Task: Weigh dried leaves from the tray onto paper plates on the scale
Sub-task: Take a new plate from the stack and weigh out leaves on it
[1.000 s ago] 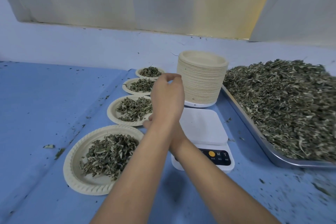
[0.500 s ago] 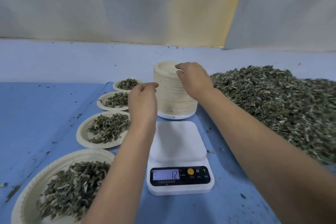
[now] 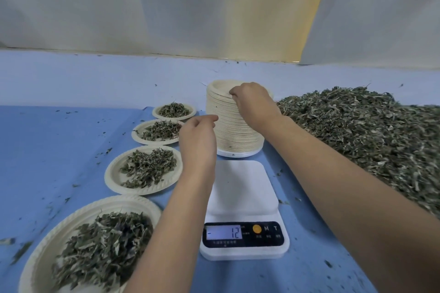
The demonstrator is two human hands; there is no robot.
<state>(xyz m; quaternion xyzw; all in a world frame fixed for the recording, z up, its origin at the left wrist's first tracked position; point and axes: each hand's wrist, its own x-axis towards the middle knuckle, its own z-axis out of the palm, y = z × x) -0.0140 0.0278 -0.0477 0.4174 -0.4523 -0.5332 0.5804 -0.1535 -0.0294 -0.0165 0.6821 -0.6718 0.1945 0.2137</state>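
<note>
A tall stack of cream paper plates (image 3: 232,126) stands behind the white scale (image 3: 240,188). My right hand (image 3: 253,102) sits on the stack's top right rim, its fingers curled over the edge of the top plate. My left hand (image 3: 198,137) hovers just left of the stack, fingers bent toward its side; whether it touches the plates is unclear. Nothing lies on the scale's platform and its display reads 12. A large heap of dried leaves (image 3: 362,131) fills the right side.
Several paper plates with leaf portions form a row on the left: the nearest plate (image 3: 59,240), the second plate (image 3: 114,173), the third plate (image 3: 139,137), the farthest plate (image 3: 157,114). Leaf crumbs dot the blue table (image 3: 47,150). A pale wall rises behind.
My right arm uncrossed from under the left and reached to the plate stack's top. The left hand drew close to the stack's side. The view shifted, bringing the scale display into sight.
</note>
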